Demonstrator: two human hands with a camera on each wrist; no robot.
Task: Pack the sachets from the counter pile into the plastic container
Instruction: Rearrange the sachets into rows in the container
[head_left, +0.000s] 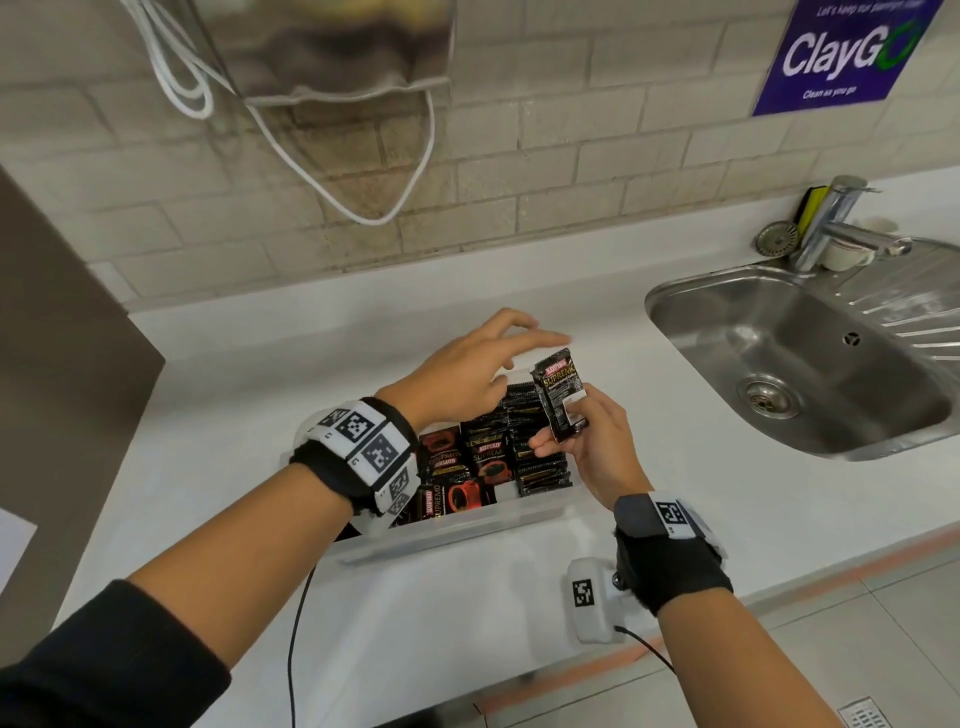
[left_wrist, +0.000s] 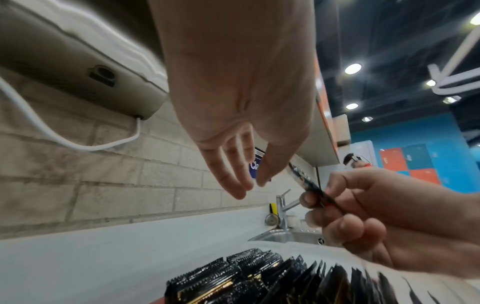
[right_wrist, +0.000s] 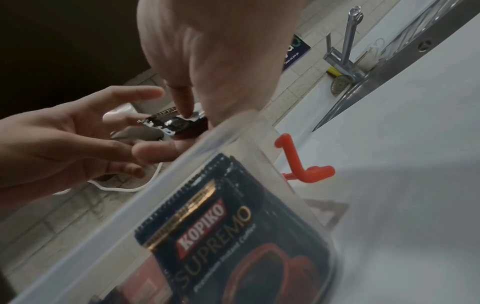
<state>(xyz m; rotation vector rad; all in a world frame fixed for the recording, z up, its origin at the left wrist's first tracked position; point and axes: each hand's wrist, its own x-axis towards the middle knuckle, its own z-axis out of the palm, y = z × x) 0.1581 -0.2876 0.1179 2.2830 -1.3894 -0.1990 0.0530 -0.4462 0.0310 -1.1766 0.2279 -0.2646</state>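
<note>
Most of the packing looks done: my clear plastic container (head_left: 457, 525) already holds rows of black Kopiko Supremo sachets (head_left: 488, 457), some standing on edge, some flat at its 9 o'clock side. I see no pile left on the white counter (head_left: 260, 374), though part may be hidden by my arms. My right hand (head_left: 587, 447) pinches one more sachet (head_left: 561, 400) upright above the container's 3 o'clock edge. My left hand (head_left: 467, 374) hovers empty, fingers spread, above the 12 o'clock end. This sachet still needs slotting in.
</note>
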